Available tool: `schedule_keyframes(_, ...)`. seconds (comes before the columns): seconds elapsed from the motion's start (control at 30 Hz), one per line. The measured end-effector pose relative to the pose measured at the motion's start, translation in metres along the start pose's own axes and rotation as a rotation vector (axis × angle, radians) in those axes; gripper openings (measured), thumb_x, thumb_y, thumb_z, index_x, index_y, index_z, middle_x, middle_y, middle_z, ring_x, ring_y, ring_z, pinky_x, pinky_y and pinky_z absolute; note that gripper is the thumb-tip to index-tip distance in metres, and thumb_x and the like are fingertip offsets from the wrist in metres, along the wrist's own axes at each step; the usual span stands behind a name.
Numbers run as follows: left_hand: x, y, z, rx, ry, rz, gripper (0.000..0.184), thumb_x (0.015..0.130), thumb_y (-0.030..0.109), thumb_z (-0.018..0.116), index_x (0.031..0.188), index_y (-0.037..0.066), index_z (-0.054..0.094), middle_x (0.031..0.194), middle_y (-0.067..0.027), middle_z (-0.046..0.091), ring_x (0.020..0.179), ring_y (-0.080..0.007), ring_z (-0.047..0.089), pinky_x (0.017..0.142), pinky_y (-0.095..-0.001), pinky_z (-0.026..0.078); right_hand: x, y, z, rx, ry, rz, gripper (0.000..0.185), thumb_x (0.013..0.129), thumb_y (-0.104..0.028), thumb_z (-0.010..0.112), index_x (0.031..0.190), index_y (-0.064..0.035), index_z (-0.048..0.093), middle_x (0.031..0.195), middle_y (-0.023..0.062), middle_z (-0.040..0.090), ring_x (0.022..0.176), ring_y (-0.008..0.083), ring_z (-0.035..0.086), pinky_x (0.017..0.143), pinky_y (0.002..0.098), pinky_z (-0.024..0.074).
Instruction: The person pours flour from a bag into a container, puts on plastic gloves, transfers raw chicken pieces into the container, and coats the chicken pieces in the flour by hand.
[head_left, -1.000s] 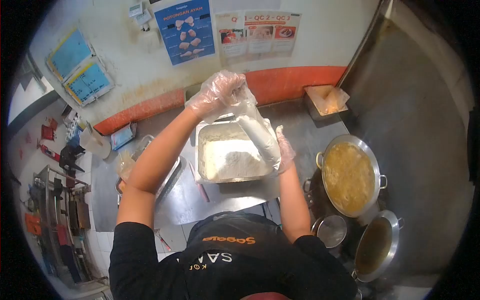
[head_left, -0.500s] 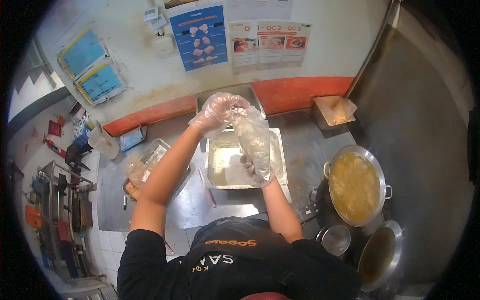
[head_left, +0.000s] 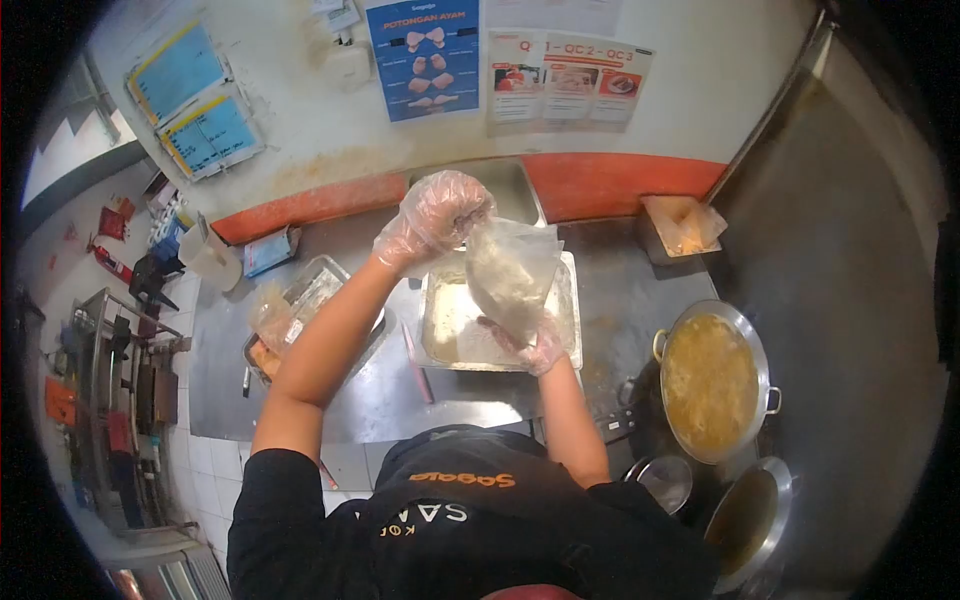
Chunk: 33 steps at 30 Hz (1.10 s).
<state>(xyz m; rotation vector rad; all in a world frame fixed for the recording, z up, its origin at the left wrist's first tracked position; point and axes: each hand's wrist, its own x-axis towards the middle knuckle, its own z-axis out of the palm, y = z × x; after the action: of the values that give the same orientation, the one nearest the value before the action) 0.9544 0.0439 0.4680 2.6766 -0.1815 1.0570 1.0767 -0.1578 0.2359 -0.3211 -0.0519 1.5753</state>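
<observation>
A clear plastic bag [head_left: 508, 285] with pale, flour-like powder hangs tilted over a rectangular metal tray [head_left: 572, 300]. My left hand [head_left: 440, 215], in a clear plastic glove, is closed at the bag's upper left end. At the lower end, my right hand [head_left: 540, 350], also gloved, supports the bag from beneath, with fingers reaching under it. Some whitish powder lies in the tray below. The bag and hands hide part of the tray, and my left fingertips are hard to make out.
On the right stand a wide pan of bubbling oil [head_left: 710, 385] and a second pan [head_left: 745, 525]. A metal container [head_left: 680, 245] sits at the back right. Left of my arm are a tray with bagged food [head_left: 270, 335] and a white jug [head_left: 212, 258]. A red-handled tool [head_left: 420, 375] lies nearby.
The bag has tilted further, its lower part bulging wider. My left hand has turned at its top, and my right hand has shifted slightly right along its bottom. The camera view has shifted a little.
</observation>
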Motion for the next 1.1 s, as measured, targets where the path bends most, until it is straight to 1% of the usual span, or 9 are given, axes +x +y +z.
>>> schedule_keyframes(0.07,0.001,0.003,-0.017,0.053,0.02,0.071,0.014,0.066,0.002,0.065,0.08,0.006,0.062,0.074,-0.011,0.059,0.074,-0.0338,0.059,0.066,-0.0433,0.047,0.004,-0.005,-0.027,0.146,-0.214,0.053,0.059,0.099,-0.042,0.032,0.14,-0.0004,0.036,0.136,0.034,0.039,0.122,0.0457,0.044,0.099,0.0557,0.0396)
schedule_keyframes(0.1,0.002,0.002,-0.026,0.06,0.02,0.062,0.014,0.066,0.002,0.065,0.08,0.006,0.062,0.074,-0.011,0.059,0.074,-0.0338,0.059,0.066,-0.0433,0.047,0.002,-0.006,-0.032,0.148,-0.215,0.064,0.059,0.099,-0.042,0.032,0.14,-0.0004,0.036,0.136,0.034,0.039,0.122,0.0457,0.044,0.099,0.0557,0.0396)
schedule_keyframes(0.17,-0.001,-0.011,-0.048,0.229,0.047,0.032,0.013,0.068,0.004,0.065,0.08,0.007,0.062,0.076,-0.0113,0.059,0.076,-0.0339,0.058,0.067,-0.0431,0.046,-0.008,-0.007,0.009,-0.069,0.479,-0.142,0.058,0.098,-0.041,0.037,0.139,-0.0003,0.037,0.136,0.0309,0.04,0.12,0.0444,0.044,0.099,0.055,0.0383)
schedule_keyframes(0.47,-0.062,-0.119,-0.105,0.594,0.21,-0.241,0.01,0.07,0.002,0.06,0.078,0.007,0.057,0.076,-0.0115,0.057,0.077,-0.0332,0.057,0.069,-0.0426,0.046,-0.036,-0.015,0.03,-0.373,0.595,-0.343,0.038,0.093,-0.026,0.053,0.121,0.0001,0.049,0.117,0.0245,0.055,0.098,0.039,0.057,0.079,0.0444,0.05)
schedule_keyframes(0.63,-0.107,-0.2,-0.083,0.622,-0.009,-0.343,0.013,0.068,0.003,0.06,0.079,0.009,0.062,0.081,-0.011,0.063,0.081,-0.0324,0.061,0.073,-0.0415,0.05,-0.061,-0.006,0.047,-0.375,0.53,-0.397,0.045,0.09,-0.027,0.058,0.125,-0.0003,0.048,0.12,0.0232,0.054,0.095,0.037,0.058,0.077,0.0424,0.0503)
schedule_keyframes(0.87,-0.129,-0.251,-0.051,0.574,-0.187,-0.59,0.011,0.077,0.01,0.059,0.086,0.011,0.065,0.09,-0.0113,0.067,0.091,-0.0295,0.064,0.079,-0.0401,0.053,-0.066,0.021,0.076,-0.416,0.794,-0.411,0.044,0.095,-0.025,0.052,0.13,0.0015,0.045,0.117,0.0201,0.059,0.093,0.0355,0.062,0.075,0.0406,0.0538)
schedule_keyframes(0.93,-0.138,-0.264,-0.038,0.339,-0.1,-0.976,0.015,0.082,0.017,0.056,0.089,0.011,0.067,0.095,-0.012,0.068,0.092,-0.0307,0.064,0.08,-0.0417,0.052,-0.065,0.036,0.084,-0.419,0.847,-0.4,0.045,0.095,-0.025,0.053,0.13,0.0014,0.045,0.117,0.0195,0.059,0.094,0.0352,0.062,0.074,0.0403,0.0538)
schedule_keyframes(1.03,-0.191,-0.333,0.002,0.438,0.029,-0.798,0.022,0.084,0.023,0.055,0.098,0.013,0.069,0.099,-0.0129,0.068,0.097,-0.0313,0.063,0.083,-0.0435,0.051,-0.053,0.054,0.087,-0.514,0.839,-0.375,0.045,0.092,-0.032,0.057,0.126,-0.0023,0.049,0.117,0.0174,0.057,0.092,0.0324,0.06,0.072,0.0389,0.0522)
schedule_keyframes(1.1,-0.2,-0.282,-0.033,0.467,0.184,-0.801,0.024,0.085,0.024,0.056,0.102,0.013,0.068,0.1,-0.0131,0.068,0.099,-0.0317,0.063,0.085,-0.0443,0.05,-0.048,0.067,0.082,-0.459,0.684,-0.413,0.047,0.092,-0.03,0.057,0.129,-0.0019,0.048,0.116,0.0173,0.057,0.093,0.0309,0.06,0.072,0.0364,0.053)
